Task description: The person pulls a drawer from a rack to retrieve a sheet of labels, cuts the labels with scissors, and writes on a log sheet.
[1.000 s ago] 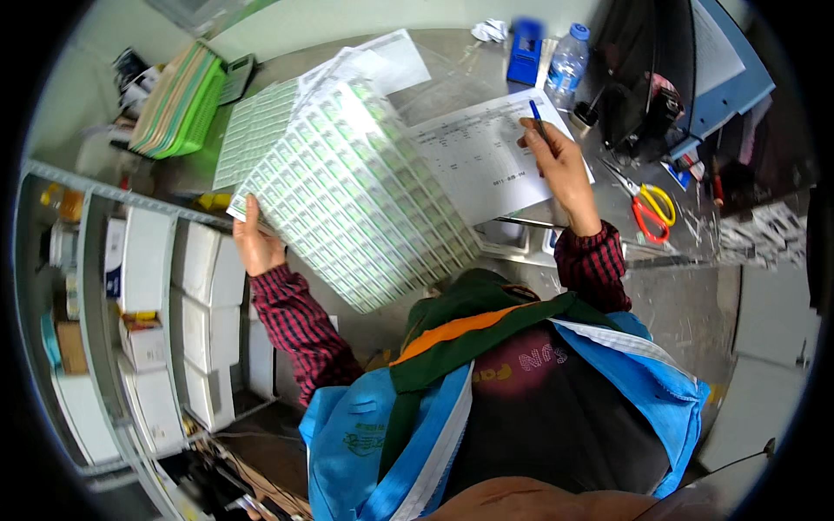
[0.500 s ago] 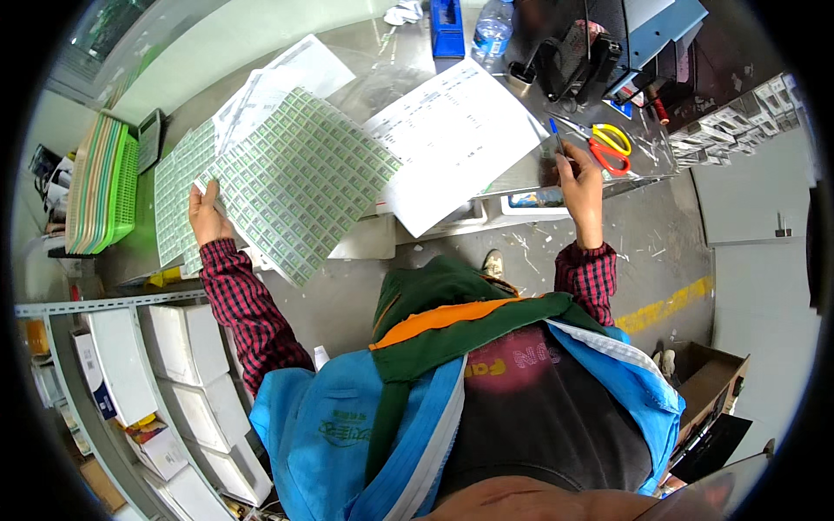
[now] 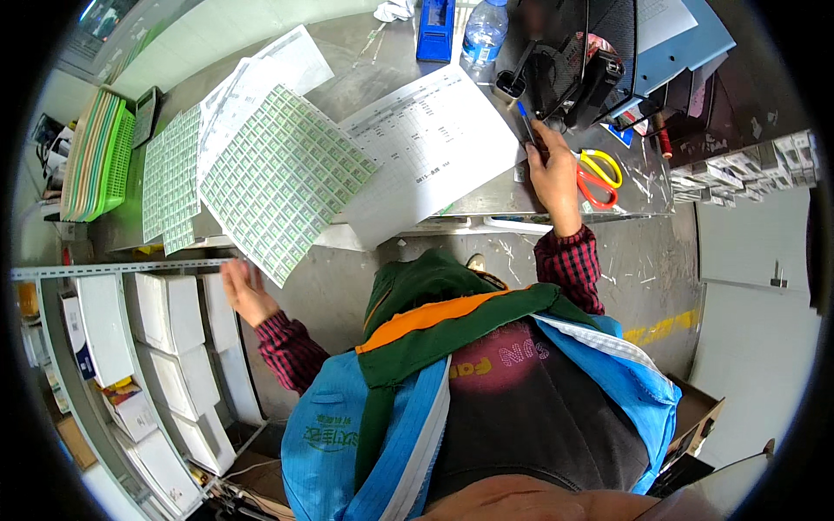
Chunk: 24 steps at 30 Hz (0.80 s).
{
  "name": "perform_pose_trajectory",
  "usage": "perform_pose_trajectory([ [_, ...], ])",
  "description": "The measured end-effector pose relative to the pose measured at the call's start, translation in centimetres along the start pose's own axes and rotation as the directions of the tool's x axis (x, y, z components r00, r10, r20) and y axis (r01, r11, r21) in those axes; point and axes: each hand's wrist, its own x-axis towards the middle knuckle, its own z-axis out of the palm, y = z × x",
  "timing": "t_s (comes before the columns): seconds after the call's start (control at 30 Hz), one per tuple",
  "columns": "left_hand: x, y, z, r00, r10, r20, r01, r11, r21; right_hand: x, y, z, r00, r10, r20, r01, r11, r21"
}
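The left hand (image 3: 249,293) is open beside the label sheet (image 3: 285,182), likely light, bendy and best held by opposite edges; the right hand (image 3: 555,174) grips a pen (image 3: 525,118).

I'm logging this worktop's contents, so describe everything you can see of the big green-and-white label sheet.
The label sheet is a thin, paper-like rectangle covered in straight rows of small green-and-white printed labels. It lies turned diagonally on the grey worktop, overlapping white printed papers and the left side of the printed form. Its near corner juts past the worktop's front edge. The left hand is beside that corner; whether they touch cannot be made out.
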Motion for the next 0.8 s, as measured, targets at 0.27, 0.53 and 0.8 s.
perform_pose_trajectory([
  [0.27, -6.9, -0.1, 2.8, 0.966, -0.223, 0.127, 0.239, 0.962, -0.13, 1.6, 0.7, 1.7, 0.986, -0.167, 0.016, 0.166, 0.986, 0.016],
  [0.53, -7.6, 2.0, 5.8, 0.953, -0.189, 0.236, 0.233, 0.957, -0.172, -0.4, 0.1, 1.3, 0.977, -0.214, -0.009, 0.213, 0.975, -0.066],
  [0.8, -6.4, 0.5, 4.8, 0.923, -0.262, 0.281, 0.34, 0.899, -0.277, -3.2, 2.3, -4.6, 0.976, -0.13, -0.173, 0.097, 0.978, -0.186],
])
